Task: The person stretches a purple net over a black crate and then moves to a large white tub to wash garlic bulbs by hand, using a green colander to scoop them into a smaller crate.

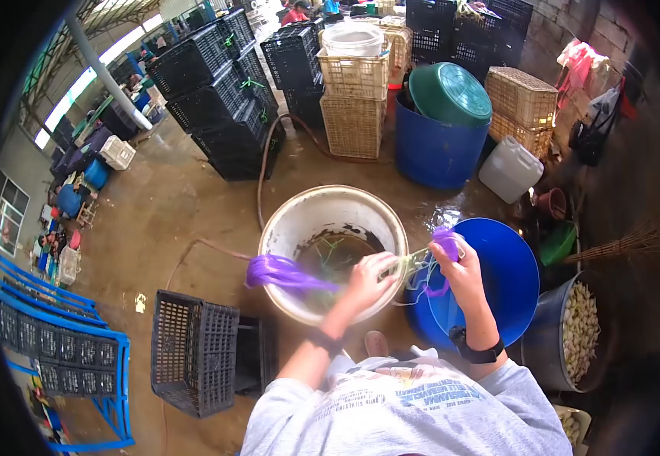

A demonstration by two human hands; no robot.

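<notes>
Left hand (369, 280) curled at pale thin strands (413, 261); purple stringy bundle (281, 272) across left rim of round white tub (297, 215); right hand (461, 267) pinching purple strip (445, 242) above blue tub (511, 262).

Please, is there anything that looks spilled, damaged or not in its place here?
The green tub sits tilted on the blue barrel, not level. The floor looks wet, perhaps spilled water. Dark patches mark the white tub's inner wall; I cannot tell dirt from damage.
</notes>
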